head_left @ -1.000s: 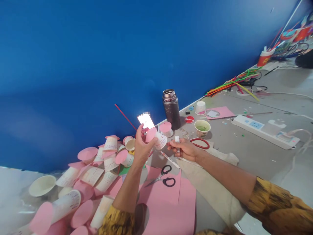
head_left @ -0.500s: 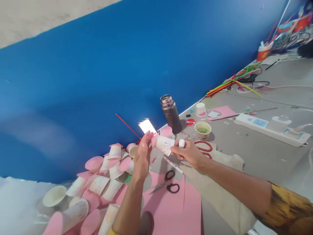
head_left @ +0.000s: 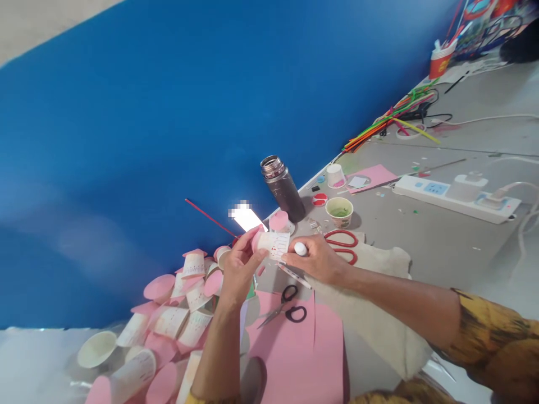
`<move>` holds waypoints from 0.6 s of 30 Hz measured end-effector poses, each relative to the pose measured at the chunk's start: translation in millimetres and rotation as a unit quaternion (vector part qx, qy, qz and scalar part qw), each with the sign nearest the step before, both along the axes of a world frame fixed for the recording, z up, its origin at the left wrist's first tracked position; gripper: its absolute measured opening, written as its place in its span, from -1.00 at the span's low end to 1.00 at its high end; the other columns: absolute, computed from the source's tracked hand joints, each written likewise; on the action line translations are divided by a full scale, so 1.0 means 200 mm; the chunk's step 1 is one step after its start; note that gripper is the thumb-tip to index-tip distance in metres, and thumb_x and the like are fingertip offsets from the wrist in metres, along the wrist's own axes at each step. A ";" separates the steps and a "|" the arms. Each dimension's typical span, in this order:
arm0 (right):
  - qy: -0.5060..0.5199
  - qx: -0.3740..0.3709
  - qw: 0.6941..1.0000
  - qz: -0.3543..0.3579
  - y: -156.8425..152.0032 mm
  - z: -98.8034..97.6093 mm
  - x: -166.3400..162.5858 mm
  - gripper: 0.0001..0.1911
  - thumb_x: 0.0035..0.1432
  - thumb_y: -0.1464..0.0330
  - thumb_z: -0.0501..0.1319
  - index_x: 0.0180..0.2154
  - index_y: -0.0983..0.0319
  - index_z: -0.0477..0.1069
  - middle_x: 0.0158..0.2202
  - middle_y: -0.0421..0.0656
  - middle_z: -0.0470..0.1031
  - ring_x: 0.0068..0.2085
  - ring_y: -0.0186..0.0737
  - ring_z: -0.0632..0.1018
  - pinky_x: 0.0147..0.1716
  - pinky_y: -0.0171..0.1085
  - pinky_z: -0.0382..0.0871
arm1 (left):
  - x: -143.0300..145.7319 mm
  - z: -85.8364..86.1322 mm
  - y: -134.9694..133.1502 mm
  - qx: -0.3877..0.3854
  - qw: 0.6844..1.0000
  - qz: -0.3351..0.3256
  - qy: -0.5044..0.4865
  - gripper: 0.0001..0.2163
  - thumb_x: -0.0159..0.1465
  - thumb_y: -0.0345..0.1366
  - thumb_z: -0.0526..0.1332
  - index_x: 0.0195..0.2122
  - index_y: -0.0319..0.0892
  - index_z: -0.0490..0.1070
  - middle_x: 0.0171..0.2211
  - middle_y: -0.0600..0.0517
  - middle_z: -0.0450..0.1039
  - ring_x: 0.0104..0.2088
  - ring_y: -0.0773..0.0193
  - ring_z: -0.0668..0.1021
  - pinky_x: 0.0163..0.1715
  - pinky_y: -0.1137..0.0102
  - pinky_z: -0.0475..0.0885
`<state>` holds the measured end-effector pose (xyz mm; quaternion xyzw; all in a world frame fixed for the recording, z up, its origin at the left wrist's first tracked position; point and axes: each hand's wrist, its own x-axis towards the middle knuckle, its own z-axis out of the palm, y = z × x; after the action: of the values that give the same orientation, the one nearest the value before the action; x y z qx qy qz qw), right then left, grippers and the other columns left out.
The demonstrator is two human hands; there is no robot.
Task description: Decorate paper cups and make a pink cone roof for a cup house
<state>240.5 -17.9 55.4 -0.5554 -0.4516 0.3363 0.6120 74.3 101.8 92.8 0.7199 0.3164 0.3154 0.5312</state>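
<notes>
A small white paper cup (head_left: 274, 245) with coloured marks and a pink paper disc on its left end is held on its side between my hands. My left hand (head_left: 240, 264) is closed around the pink end, thumb below and fingers above. My right hand (head_left: 318, 258) pinches the cup's rim and also grips a white round-ended stick (head_left: 300, 249), most of it hidden in the fingers. Beneath the hands lie a pen (head_left: 295, 275) and black-handled scissors (head_left: 288, 307) on pink paper (head_left: 309, 353). Red-handled scissors (head_left: 343, 238) rest beside my right hand.
Many decorated cups with pink discs (head_left: 168, 321) are piled at left. A dark open flask (head_left: 284, 191) stands by the blue wall (head_left: 168, 112), near a bright phone-like screen (head_left: 248, 217). Rightward are a cup with green contents (head_left: 339, 211), a power strip (head_left: 455, 197) and coloured sticks (head_left: 387, 120).
My left hand's fingers have closed round the pink end of the cup, where they were more spread before. The cup has turned slightly. The whole view has shifted a little.
</notes>
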 end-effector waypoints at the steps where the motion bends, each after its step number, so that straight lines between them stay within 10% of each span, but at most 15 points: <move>1: -0.004 0.001 1.000 0.000 0.00 0.00 0.00 -0.67 0.05 0.25 0.26 -0.61 0.20 0.20 -0.60 -0.29 0.21 -0.50 -0.38 0.22 -0.53 -0.34 0.08 | 0.00 0.00 0.00 0.004 1.000 0.003 0.000 -0.41 0.17 -0.12 0.47 0.23 -0.13 0.49 0.12 -0.16 0.60 0.11 -0.04 0.61 0.10 0.14 0.55; 18: 0.014 -0.010 1.000 0.006 0.01 -0.01 0.00 -0.71 0.05 0.24 0.26 -0.58 0.20 0.26 -0.59 -0.29 0.27 -0.49 -0.36 0.27 -0.52 -0.35 0.12 | 0.01 -0.05 0.01 0.018 0.999 0.028 -0.009 -0.45 0.22 0.03 0.41 0.19 -0.10 0.54 0.08 -0.12 0.63 0.12 -0.04 0.62 0.11 0.13 0.56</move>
<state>240.7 -16.0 52.9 -0.5543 -0.4432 0.3523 0.6101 76.9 103.1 82.5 0.7176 0.3261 0.3422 0.5115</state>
